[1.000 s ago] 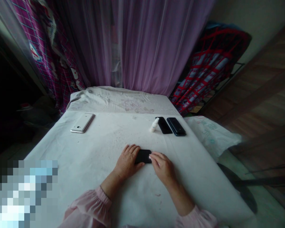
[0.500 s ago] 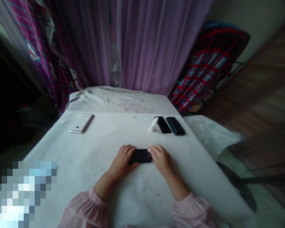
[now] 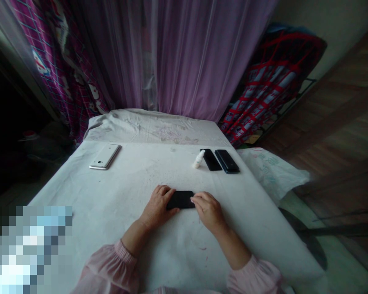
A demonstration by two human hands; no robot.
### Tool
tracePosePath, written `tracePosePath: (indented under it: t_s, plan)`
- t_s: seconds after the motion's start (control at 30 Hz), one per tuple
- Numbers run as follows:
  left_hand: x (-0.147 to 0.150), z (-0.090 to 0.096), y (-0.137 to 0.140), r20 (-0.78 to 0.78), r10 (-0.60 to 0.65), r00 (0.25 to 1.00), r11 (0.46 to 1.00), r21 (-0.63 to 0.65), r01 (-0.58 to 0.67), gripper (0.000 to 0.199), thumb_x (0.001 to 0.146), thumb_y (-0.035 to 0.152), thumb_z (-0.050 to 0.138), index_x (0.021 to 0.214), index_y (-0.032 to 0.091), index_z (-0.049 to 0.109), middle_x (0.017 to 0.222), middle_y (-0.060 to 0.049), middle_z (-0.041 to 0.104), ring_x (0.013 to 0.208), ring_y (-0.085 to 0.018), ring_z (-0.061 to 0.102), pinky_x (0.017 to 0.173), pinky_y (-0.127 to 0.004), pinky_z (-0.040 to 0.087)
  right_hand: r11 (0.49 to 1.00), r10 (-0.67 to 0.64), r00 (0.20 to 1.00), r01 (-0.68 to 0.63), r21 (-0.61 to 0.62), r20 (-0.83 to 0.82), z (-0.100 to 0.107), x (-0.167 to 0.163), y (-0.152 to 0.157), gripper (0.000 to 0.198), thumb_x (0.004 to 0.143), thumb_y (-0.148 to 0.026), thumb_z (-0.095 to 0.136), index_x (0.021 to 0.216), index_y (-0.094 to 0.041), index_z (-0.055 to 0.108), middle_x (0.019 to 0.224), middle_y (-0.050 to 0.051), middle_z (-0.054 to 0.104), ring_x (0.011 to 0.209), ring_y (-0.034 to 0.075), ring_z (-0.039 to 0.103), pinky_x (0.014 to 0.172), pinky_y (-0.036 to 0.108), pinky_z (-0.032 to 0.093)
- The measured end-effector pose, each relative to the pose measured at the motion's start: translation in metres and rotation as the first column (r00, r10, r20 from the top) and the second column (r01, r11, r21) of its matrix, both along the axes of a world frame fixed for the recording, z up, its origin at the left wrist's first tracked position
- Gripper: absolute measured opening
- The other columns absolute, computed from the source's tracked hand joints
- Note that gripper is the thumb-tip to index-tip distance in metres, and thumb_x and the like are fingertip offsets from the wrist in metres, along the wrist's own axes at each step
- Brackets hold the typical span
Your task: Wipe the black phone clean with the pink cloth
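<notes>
A black smartphone (image 3: 180, 199) lies on its long side across the white-covered table, its dark face up. My left hand (image 3: 158, 206) grips its left end, thumb along the near edge and fingers at the far edge. At the right end, my right hand (image 3: 209, 210) is closed in a pinch, fingertips at the glass. A tiny pale bit shows at those fingertips, too small to name. Beyond the hands stands a small white spray bottle (image 3: 198, 159), beside a thin black phone-shaped slab (image 3: 212, 159) and a dark phone (image 3: 227, 161).
A white phone (image 3: 106, 156) lies at the table's far left. The white cloth (image 3: 125, 179) covers the table, with a rumpled fabric strip (image 3: 159, 128) at the back. Purple curtains (image 3: 184, 61) hang behind. A plastic bag (image 3: 271, 167) sits off the right edge.
My right hand has shifted slightly down along the phone's right end, its fingertips now lower on the glass. My left hand keeps its grip in place.
</notes>
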State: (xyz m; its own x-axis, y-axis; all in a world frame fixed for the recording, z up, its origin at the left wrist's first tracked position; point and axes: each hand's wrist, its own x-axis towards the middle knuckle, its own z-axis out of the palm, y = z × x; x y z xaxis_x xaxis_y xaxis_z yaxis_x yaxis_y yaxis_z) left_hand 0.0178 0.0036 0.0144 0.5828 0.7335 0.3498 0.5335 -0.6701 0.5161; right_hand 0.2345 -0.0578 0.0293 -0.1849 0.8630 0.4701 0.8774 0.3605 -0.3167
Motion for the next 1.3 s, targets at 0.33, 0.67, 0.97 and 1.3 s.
tracePosePath:
  t_s: [0.33,0.67,0.97,1.3]
  plan:
    - [0.001,0.001,-0.001,-0.015,0.035,0.999,0.999,0.009,-0.035,0.054,0.073,0.039,0.075,0.120,0.018,0.060,0.109,-0.012,0.057,0.110,-0.031,0.049,0.099,-0.050,0.043,0.999,-0.029,0.998,0.031,0.042,-0.048,-0.008,0.000,0.002,0.024,0.090,-0.012,0.049,0.092,-0.021,0.072,0.087,0.006,0.068,0.081,0.018,0.063,0.077,0.031,0.053]
    - [0.000,-0.002,0.001,-0.013,0.017,1.000,1.000,0.019,-0.017,0.053,0.074,0.041,0.073,0.122,0.023,0.059,0.109,-0.010,0.057,0.107,-0.030,0.050,0.097,-0.050,0.043,0.999,-0.032,0.997,0.032,0.005,-0.067,-0.006,0.000,0.008,0.024,0.088,-0.012,0.051,0.091,-0.022,0.072,0.087,0.006,0.069,0.081,0.018,0.063,0.076,0.030,0.052]
    - [0.001,-0.001,0.000,-0.026,0.030,0.999,0.999,0.026,-0.029,0.055,0.072,0.040,0.076,0.121,0.020,0.059,0.110,-0.010,0.057,0.109,-0.031,0.050,0.101,-0.052,0.040,0.997,-0.072,0.989,0.074,0.015,-0.129,-0.011,-0.001,0.011,0.024,0.088,-0.012,0.050,0.090,-0.022,0.072,0.087,0.005,0.069,0.081,0.017,0.064,0.077,0.028,0.053]
    - [0.000,0.000,0.001,-0.032,0.009,0.999,1.000,0.013,-0.008,0.057,0.070,0.037,0.078,0.120,0.018,0.059,0.109,-0.011,0.057,0.107,-0.031,0.049,0.099,-0.052,0.041,0.996,-0.092,0.985,0.089,-0.026,-0.148,-0.009,-0.002,0.007,0.024,0.086,-0.011,0.051,0.089,-0.021,0.073,0.086,0.005,0.070,0.081,0.017,0.065,0.076,0.027,0.052]
